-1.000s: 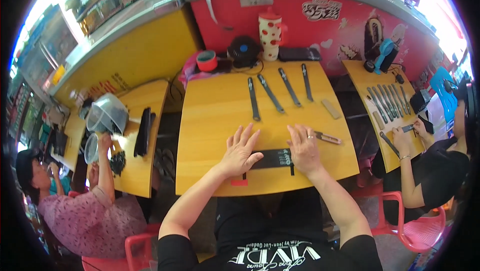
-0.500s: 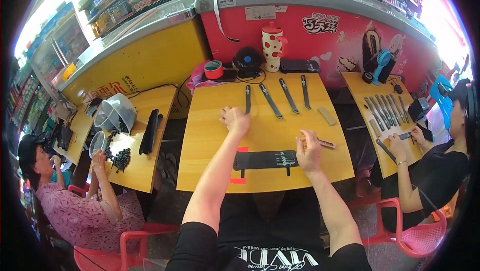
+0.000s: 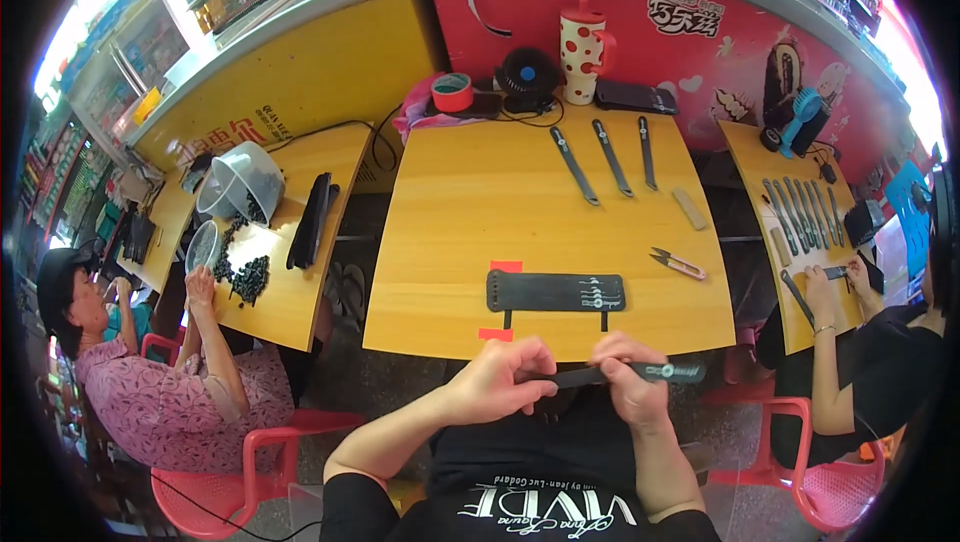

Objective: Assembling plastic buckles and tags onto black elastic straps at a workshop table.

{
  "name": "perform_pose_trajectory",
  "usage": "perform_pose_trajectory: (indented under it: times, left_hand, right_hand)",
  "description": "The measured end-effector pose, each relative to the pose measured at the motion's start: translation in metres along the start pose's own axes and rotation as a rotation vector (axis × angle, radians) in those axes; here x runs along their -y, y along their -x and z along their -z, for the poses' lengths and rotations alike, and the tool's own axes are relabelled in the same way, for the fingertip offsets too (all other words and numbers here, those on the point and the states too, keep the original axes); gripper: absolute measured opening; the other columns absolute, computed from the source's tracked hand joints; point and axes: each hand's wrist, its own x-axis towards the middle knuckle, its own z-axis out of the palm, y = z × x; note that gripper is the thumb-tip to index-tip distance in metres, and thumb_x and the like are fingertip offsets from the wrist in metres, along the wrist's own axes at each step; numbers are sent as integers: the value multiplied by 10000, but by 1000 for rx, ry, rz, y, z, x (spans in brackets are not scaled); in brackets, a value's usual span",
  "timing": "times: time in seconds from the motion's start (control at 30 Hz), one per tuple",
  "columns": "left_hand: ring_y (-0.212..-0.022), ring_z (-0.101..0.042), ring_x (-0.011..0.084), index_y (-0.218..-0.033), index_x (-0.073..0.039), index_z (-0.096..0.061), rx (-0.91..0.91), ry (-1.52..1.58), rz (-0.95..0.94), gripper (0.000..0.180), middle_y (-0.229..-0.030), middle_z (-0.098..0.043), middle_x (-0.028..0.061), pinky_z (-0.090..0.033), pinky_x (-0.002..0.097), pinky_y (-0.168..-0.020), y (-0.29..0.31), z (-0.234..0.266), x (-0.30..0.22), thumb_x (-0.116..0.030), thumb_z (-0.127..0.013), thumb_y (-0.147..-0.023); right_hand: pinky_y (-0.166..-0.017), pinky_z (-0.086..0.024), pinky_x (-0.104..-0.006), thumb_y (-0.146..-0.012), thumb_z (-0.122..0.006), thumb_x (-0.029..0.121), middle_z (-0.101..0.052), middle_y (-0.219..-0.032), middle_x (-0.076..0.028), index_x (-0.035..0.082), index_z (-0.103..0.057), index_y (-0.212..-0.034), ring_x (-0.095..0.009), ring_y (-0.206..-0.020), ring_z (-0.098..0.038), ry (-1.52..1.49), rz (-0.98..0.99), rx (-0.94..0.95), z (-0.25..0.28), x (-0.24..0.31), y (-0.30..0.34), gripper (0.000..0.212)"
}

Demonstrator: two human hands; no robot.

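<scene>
A narrow black strap (image 3: 580, 377) with pale printing near its right end stretches between my hands, just off the table's near edge. My left hand (image 3: 500, 379) pinches its left end, and my right hand (image 3: 632, 382) is closed round it close to the printed end. Beyond them a flat black panel (image 3: 540, 292) with white printed marks lies on the table, beside red tape (image 3: 507, 267), with two short dark strips below its edge. Thread snips (image 3: 678, 263) rest to the right. Farther back lie three similar straps (image 3: 612, 158) and a tan block (image 3: 688, 209).
At the wooden table's (image 3: 450, 212) far edge stand a small black fan (image 3: 530, 77), a spotted tumbler (image 3: 582, 52), a roll of tape (image 3: 452, 93) and a dark pouch (image 3: 636, 97). People sit at side tables left and right, with black pieces (image 3: 245, 277) and more straps.
My left hand has come back from the leftmost strap, which is now off the table and held in both hands. My right hand has drawn away from beside the snips.
</scene>
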Motion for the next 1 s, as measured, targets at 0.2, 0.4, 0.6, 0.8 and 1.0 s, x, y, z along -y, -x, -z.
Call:
perform_pose_trajectory:
  times: [0.2, 0.4, 0.6, 0.8, 1.0]
  left_hand:
    - [-569, -599, 66, -954, 9, -637, -158, 159, 67, 129, -752, -665, 35, -456, 194, -485, 7, 7, 35, -5, -686, -835]
    - [-561, -600, 71, -978, 20, -676, -398, 292, 34, 128, -750, -659, 45, -451, 178, -482, 6, 26, 59, 12, -643, -854]
    - [-565, -615, 79, -969, 45, -663, -519, 394, -29, 118, -735, -657, 57, -438, 173, -475, -16, 35, 62, 27, -644, -853]
    - [-561, -608, 65, -995, 41, -666, -671, 336, -84, 134, -698, -651, 42, -416, 166, -477, -28, 32, 80, 17, -639, -865]
    - [-556, -606, 70, -1006, 39, -666, -717, 322, -63, 137, -718, -648, 39, -414, 166, -477, -34, 30, 80, 10, -631, -877]
  right_hand:
    - [-426, -411, -200, -788, -685, -45, -594, -715, -68, -55, -648, -876, -103, -482, -531, 296, -105, -240, 36, 17, 28, 96]
    - [-492, -439, -186, -824, -634, -77, -618, -726, -53, -26, -650, -974, -81, -538, -555, 275, -197, -314, 36, 25, 11, 159]
    - [-525, -424, -173, -843, -607, -83, -619, -785, -24, -13, -677, -943, -60, -614, -571, 530, 24, -251, 55, 11, -12, 142]
    - [-531, -411, -170, -841, -616, -66, -606, -776, -14, -18, -673, -874, -57, -624, -562, 503, -128, -438, 48, 7, -27, 82]
    - [-563, -437, -178, -857, -615, -56, -584, -799, -3, -16, -656, -871, -46, -651, -557, 601, -70, -353, 59, -4, -31, 59]
